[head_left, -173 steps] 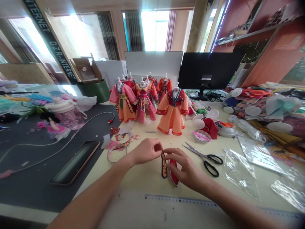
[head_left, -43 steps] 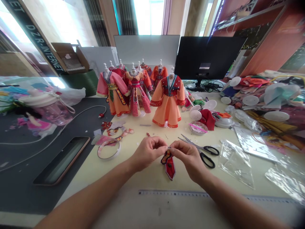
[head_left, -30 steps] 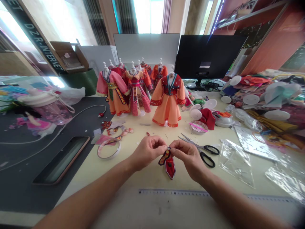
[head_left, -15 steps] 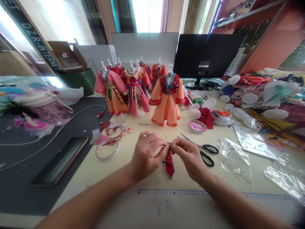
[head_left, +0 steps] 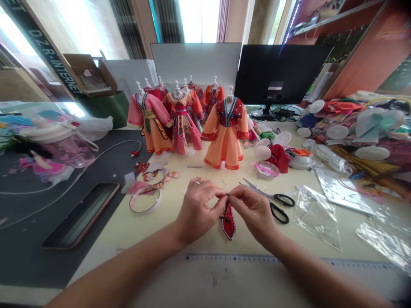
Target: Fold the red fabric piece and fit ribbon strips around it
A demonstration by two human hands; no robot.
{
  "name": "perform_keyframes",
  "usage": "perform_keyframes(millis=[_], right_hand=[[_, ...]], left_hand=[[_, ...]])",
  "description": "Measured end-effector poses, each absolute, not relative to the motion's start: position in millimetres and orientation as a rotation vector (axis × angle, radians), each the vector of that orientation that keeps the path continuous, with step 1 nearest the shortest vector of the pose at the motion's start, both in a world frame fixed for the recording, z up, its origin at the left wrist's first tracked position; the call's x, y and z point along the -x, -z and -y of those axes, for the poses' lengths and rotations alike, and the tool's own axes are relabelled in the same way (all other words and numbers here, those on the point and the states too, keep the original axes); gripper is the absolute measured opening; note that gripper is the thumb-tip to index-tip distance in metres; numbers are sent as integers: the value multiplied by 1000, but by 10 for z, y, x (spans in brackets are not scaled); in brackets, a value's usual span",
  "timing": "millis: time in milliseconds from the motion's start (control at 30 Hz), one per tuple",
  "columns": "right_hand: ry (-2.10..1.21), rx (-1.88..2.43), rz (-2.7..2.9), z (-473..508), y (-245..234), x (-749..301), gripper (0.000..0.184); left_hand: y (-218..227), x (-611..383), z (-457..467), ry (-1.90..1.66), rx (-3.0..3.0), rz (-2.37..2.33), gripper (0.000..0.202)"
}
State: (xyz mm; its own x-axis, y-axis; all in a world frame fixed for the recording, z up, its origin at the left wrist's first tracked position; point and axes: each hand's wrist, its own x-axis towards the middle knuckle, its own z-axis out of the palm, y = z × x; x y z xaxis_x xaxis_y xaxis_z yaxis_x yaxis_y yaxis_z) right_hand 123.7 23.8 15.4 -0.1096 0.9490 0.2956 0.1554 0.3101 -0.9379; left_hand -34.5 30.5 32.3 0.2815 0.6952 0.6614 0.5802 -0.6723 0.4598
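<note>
Above the table's middle, my left hand [head_left: 201,207] and my right hand [head_left: 253,209] meet fingertip to fingertip. Both pinch the narrow dark top end of a red fabric strip [head_left: 228,226]. The strip hangs down between the hands, ending in a point, with a pale beaded-looking edge and a dark round spot. Fingers hide its upper part. Just right of my right hand lie black-handled scissors [head_left: 278,201], blades spread. Beyond the hands a doll-sized orange dress [head_left: 224,145] with a dark red bodice stands on a small form.
More dressed doll forms [head_left: 149,115] stand behind. A ruler [head_left: 234,258] lies in front. On the left are a tape roll [head_left: 131,204], fabric scraps [head_left: 154,171] and a phone [head_left: 81,216]. At right are a small dish [head_left: 266,170], plastic bags [head_left: 316,218] and a cloth pile [head_left: 343,119].
My right fingers have shifted slightly left, closing the small gap to my left fingertips. The red strip still hangs in nearly the same place.
</note>
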Motion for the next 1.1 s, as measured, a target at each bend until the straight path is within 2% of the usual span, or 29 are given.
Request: perform_keyframes(millis=[433,633,833,1100], right_hand=[[-1079,1043,1474,-235,-168,-1243,12],[-1292,1014,1326,-243,-182,-1247,16],[-1402,936,1274,-246,-212,-1232,15],[-1416,938,1263,-244,-212,-1238,17]], left_hand=[[-334,339,-325,-1286,-2235,-1195,12],[-404,358,-310,-1151,-1825,-1233,12],[-443,395,-378,-1100,-1307,-1080,12],[-540,551,-462,-926,-1351,-866,8]])
